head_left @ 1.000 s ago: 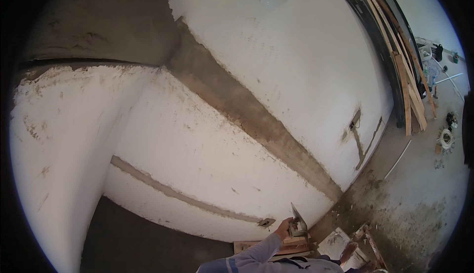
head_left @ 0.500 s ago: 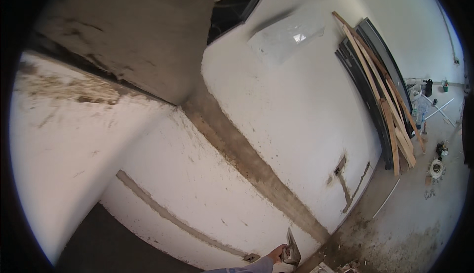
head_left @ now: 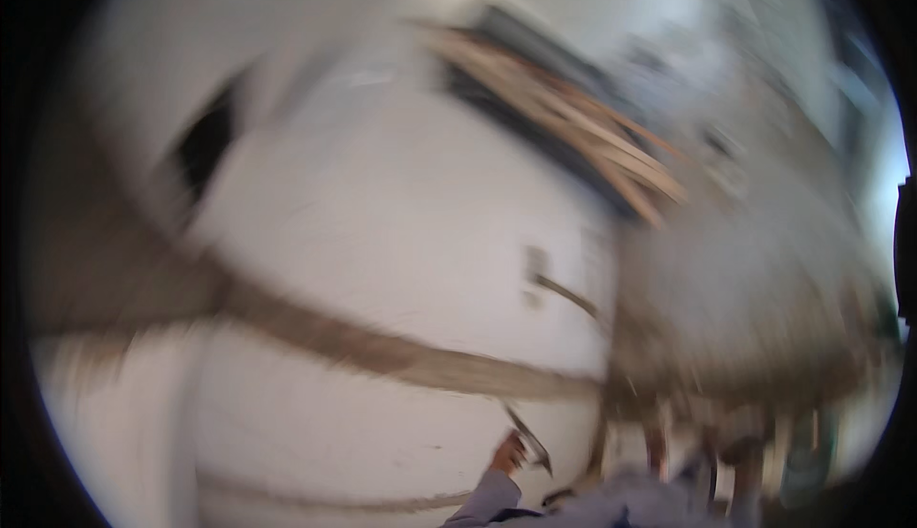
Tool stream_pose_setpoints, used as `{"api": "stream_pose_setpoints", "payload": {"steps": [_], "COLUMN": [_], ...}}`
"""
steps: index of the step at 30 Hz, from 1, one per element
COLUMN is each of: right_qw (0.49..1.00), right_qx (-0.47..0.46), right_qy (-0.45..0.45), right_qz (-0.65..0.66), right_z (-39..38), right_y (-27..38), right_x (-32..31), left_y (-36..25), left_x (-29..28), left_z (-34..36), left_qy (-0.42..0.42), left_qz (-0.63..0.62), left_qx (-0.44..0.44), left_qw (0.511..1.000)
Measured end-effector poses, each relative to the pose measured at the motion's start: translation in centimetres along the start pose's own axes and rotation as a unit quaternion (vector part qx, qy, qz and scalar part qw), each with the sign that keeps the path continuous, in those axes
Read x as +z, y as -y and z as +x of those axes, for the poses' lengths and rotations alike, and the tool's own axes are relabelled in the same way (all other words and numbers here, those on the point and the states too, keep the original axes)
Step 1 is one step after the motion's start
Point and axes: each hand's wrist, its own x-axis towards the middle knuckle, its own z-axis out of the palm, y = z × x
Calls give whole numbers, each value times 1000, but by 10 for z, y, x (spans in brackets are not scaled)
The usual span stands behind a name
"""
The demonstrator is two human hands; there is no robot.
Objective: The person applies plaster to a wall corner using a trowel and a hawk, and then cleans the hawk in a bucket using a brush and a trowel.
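Observation:
My left hand (head_left: 509, 453) is closed round the handle of a plastering trowel (head_left: 531, 440), low in the picture. The trowel's metal blade shows nearly edge-on, tilted, in front of the white wall (head_left: 382, 432). Just beyond it runs a broad strip of bare grey-brown render (head_left: 401, 358) across the wall; I see the blade apart from it in the picture, but cannot tell whether it touches the wall. A pale purple sleeve covers my left forearm. My right hand cannot be made out among the blurred shapes at the lower right.
Wooden planks (head_left: 602, 141) lie with dark framed panels against the far wall. A dark opening (head_left: 205, 141) is at the left. A patched groove (head_left: 568, 294) marks the wall near the floor (head_left: 716, 280). Blurred items stand at the lower right. Motion smears most detail.
My view has swung to the right and turned, so the wall strip lies flatter and the planks sit further left. The trowel stays in my left hand.

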Motion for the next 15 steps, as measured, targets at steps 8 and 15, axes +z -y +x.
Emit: {"api": "stream_pose_setpoints", "payload": {"steps": [8,15], "right_qw": [937,907], "right_qx": [253,329], "right_qy": [-61,-43], "right_qz": [232,258], "right_z": [-46,-37], "right_y": [-59,-34], "right_x": [72,86], "left_y": [-51,-80], "left_x": [54,86], "left_z": [-14,55], "left_qy": [-4,-26], "left_qz": [27,149], "left_qx": [-104,-106], "left_qw": [994,983]}}
